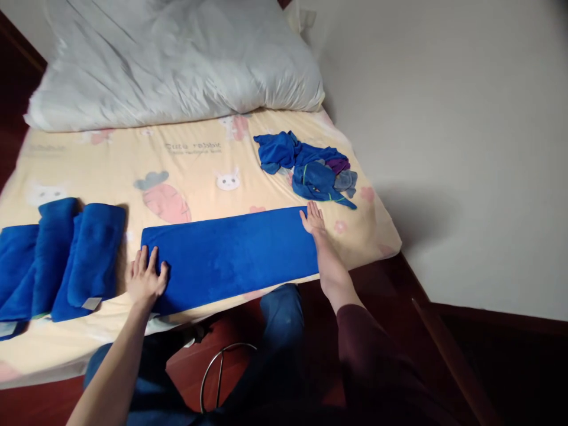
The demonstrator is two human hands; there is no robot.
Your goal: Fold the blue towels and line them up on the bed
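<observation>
A blue towel (239,254) lies flat as a long rectangle along the front of the bed. My left hand (147,277) rests on its left end, fingers spread. At the other end, my right hand (313,219) lies on the right edge with its fingers stretched out. Just left of my left hand are several folded blue towels (95,251) with small white tags. Beyond my right hand sits a crumpled heap of blue, purple and grey cloths (310,165).
The bed (199,177) has a pale yellow sheet with rabbit and carrot prints. A large grey-white quilt (186,65) is piled at the back. A plain wall (465,148) stands on the right. Below the front edge, a curved metal rod (204,378) shows near my legs.
</observation>
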